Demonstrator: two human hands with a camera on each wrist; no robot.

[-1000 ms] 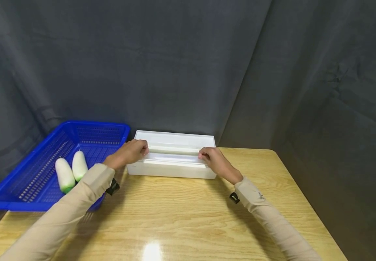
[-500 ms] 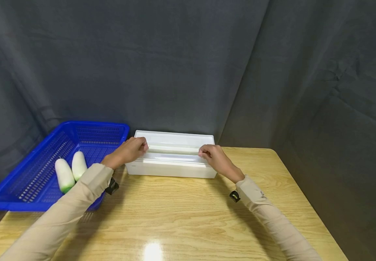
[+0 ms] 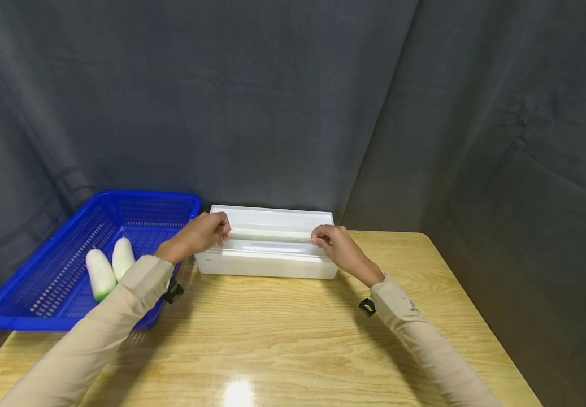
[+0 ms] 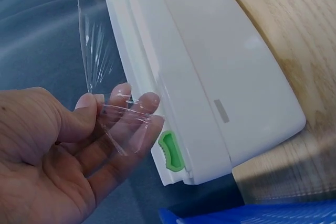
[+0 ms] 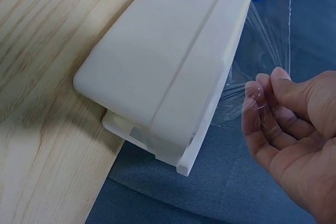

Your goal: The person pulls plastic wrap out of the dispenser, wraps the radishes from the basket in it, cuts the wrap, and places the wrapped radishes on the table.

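Note:
A long white cling film dispenser (image 3: 267, 267) sits at the table's far side, between my hands. Clear cling film (image 4: 95, 51) stretches out along it. My left hand (image 3: 202, 234) pinches one corner of the film between thumb and fingers, and film also drapes across its fingertips in the left wrist view. At the other end my right hand (image 3: 342, 247) pinches the opposite corner, where creases (image 5: 265, 40) run toward the fingertips. A green slider (image 4: 171, 150) shows at the dispenser's left end. In the head view the film itself is hard to make out.
A blue plastic basket (image 3: 48, 321) stands on the left, close to the dispenser. Two white radishes (image 3: 100, 272) with green ends lie in it, partly behind my left sleeve. Wooden tabletop (image 3: 272, 333) lies in front, and a dark grey curtain (image 3: 252, 102) hangs behind.
Both hands have shifted slightly up in the view and a little apart, still pinching the film. The dispenser, basket and radishes have stayed in place.

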